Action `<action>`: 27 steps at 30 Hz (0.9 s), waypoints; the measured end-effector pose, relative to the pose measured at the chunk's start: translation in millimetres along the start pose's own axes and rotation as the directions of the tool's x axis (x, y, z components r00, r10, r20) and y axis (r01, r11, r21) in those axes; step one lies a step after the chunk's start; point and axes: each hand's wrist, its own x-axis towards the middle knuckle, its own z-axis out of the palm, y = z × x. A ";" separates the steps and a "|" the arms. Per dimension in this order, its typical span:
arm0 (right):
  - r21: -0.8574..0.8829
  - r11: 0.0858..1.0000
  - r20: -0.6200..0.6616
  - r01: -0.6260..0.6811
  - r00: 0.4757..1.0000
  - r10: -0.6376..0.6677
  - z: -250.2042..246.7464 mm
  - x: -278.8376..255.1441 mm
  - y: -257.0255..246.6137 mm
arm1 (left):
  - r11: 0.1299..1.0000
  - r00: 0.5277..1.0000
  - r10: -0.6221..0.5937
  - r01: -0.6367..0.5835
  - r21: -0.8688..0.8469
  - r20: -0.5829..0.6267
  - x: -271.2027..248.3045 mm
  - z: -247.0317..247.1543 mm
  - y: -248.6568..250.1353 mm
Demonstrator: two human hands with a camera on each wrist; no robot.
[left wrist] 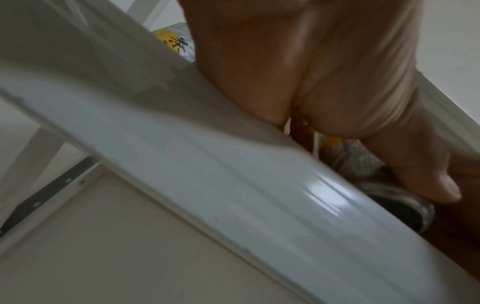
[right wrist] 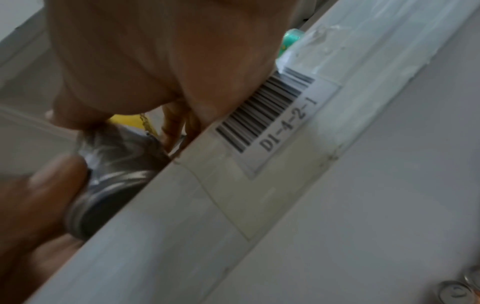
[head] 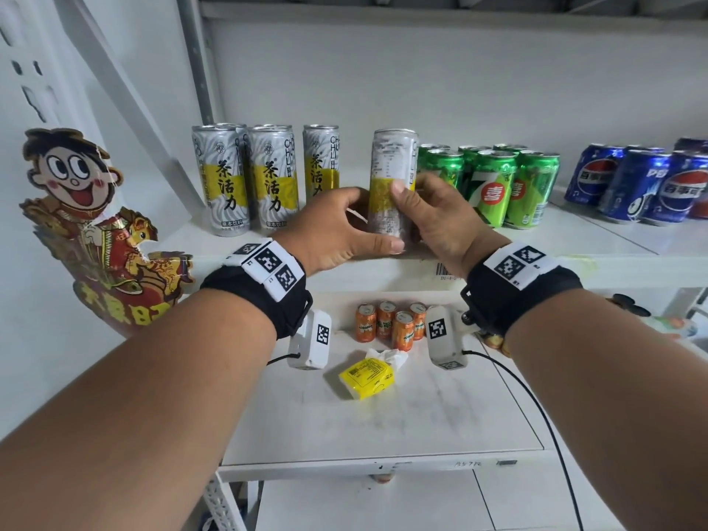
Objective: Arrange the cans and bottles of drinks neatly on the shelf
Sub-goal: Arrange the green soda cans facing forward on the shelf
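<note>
Both hands hold one tall silver-and-yellow can (head: pixel 392 185) upright at the near edge of the upper shelf (head: pixel 613 239), between the row of matching tea cans (head: pixel 253 178) on its left and the green cans (head: pixel 498 185) on its right. The left hand (head: pixel 341 228) curls round the can's lower left side, with its thumb (head: pixel 387 245) laid across the base; in the left wrist view that thumb (left wrist: pixel 426 174) presses the can (left wrist: pixel 363 164) just above the shelf's front rail (left wrist: pixel 233 164). The right hand (head: pixel 440 220) wraps the can's right side, its thumb (head: pixel 400 197) across the yellow band, so each grip is closed on the same can. The right wrist view shows the can's bottom rim (right wrist: pixel 103 195) at the shelf edge, near a barcode label (right wrist: pixel 265 115). Blue cans (head: pixel 632 185) stand further right on the same shelf. On the lower shelf (head: pixel 383 427) stand small orange cans (head: pixel 390 323), and nearer lies a yellow packet (head: pixel 366 377). A cartoon cut-out figure (head: pixel 92 224) stands at the left.
</note>
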 end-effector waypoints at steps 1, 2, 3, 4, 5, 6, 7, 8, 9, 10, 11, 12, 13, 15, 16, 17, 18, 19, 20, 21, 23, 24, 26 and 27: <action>-0.020 1.000 -0.001 0.008 1.000 -0.008 0.7 -0.4 -0.2 | 1.000 1.000 -0.006 0.006 -0.023 -0.010 0.3 -1.3 -0.8; -0.021 1.000 -0.006 0.011 1.000 -0.011 1.6 0.4 0.0 | 0.999 1.000 -0.011 0.011 -0.042 -0.020 1.1 -2.5 -1.6; -0.009 1.000 -0.014 0.007 1.000 -0.008 1.5 1.7 0.3 | 0.998 1.000 -0.015 0.014 -0.061 -0.025 1.9 -3.2 -3.1; 0.006 1.000 -0.025 -0.001 1.000 0.001 1.5 3.4 0.7 | 0.997 0.999 -0.016 0.014 -0.082 -0.028 2.9 -3.5 -5.0; 0.032 0.999 -0.033 -0.014 0.999 0.015 1.1 4.2 0.7 | 0.994 0.999 -0.017 0.013 -0.108 -0.030 3.5 -3.5 -6.2; 0.063 0.998 -0.031 -0.030 0.999 0.032 0.5 4.5 0.9 | 0.991 0.999 -0.017 0.013 -0.135 -0.032 4.0 -3.2 -7.1; 0.086 0.995 -0.022 -0.048 0.999 0.050 -0.1 4.8 1.5 | 0.987 0.999 -0.016 0.011 -0.158 -0.033 4.3 -2.9 -8.0; 0.090 0.994 -0.014 -0.057 0.998 0.059 -0.8 4.9 1.6 | 0.985 0.999 -0.013 0.007 -0.172 -0.031 4.9 -2.5 -8.5; 0.077 0.995 -0.008 -0.059 0.998 0.060 -1.3 4.6 1.2 | 0.984 1.000 -0.009 0.004 -0.181 -0.026 5.4 -2.1 -8.8; 0.060 0.997 -0.005 -0.057 0.998 0.058 -1.4 4.3 1.0 | 0.983 1.000 -0.006 0.003 -0.186 -0.015 5.6 -1.9 -8.9; 0.041 0.998 -0.007 -0.055 0.998 0.055 -1.2 4.3 1.0 | 0.982 1.000 -0.004 0.004 -0.190 0.001 5.6 -1.9 -8.6; 0.026 0.998 -0.008 -0.050 0.999 0.051 -0.7 4.5 1.3 | 0.982 1.000 -0.002 0.006 -0.188 0.019 5.4 -1.9 -8.0; 0.020 0.999 -0.006 -0.046 0.999 0.047 -0.1 4.4 1.2 | 0.985 0.999 -0.001 0.007 -0.173 0.036 5.2 -2.0 -7.3; 0.019 0.999 -0.003 -0.044 0.999 0.044 1.5 4.7 2.0 | 0.994 0.998 0.007 -0.001 -0.111 0.055 4.5 -1.8 -5.2; 0.011 0.999 -0.008 -0.043 0.999 0.043 1.4 5.1 2.9 | 0.997 0.999 0.011 -0.007 -0.081 0.050 4.2 -1.1 -4.1; -0.001 0.999 -0.013 -0.045 0.999 0.045 0.8 5.7 3.4 | 0.998 0.999 0.014 -0.012 -0.063 0.035 4.1 0.0 -3.4; -0.007 0.999 -0.013 -0.046 0.999 0.046 0.4 6.2 3.9 | 0.998 1.000 0.017 -0.016 -0.055 0.013 4.3 1.1 -3.3; -0.005 0.999 -0.008 -0.048 0.999 0.048 -0.3 6.6 3.9 | 0.998 1.000 0.020 -0.021 -0.054 -0.010 4.2 2.0 -3.2; 0.003 0.999 -0.003 -0.050 0.999 0.050 -0.2 6.8 4.1 | 0.998 0.999 0.023 -0.024 -0.055 -0.029 3.7 2.5 -3.1; 0.011 0.999 0.001 -0.053 0.999 0.053 0.1 6.7 3.7 | 0.998 0.999 0.024 -0.027 -0.058 -0.040 3.2 2.7 -2.9; 0.032 0.998 0.001 -0.054 0.999 0.054 0.8 6.0 2.9 | 0.998 0.999 0.024 -0.027 -0.058 -0.042 2.4 1.9 -2.8; 0.055 0.997 -0.001 -0.046 0.999 0.047 1.0 5.5 3.2 | 0.998 0.999 0.023 -0.025 -0.057 -0.036 2.3 1.6 -2.7; 0.114 0.993 -0.014 -0.026 1.000 0.028 -0.9 5.6 4.3 | 0.998 0.999 0.016 -0.017 -0.066 -0.028 2.4 1.7 -2.8; 0.143 0.990 -0.018 -0.019 1.000 0.022 -2.2 5.8 4.1 | 0.998 1.000 0.011 -0.013 -0.069 -0.025 2.1 1.8 -2.3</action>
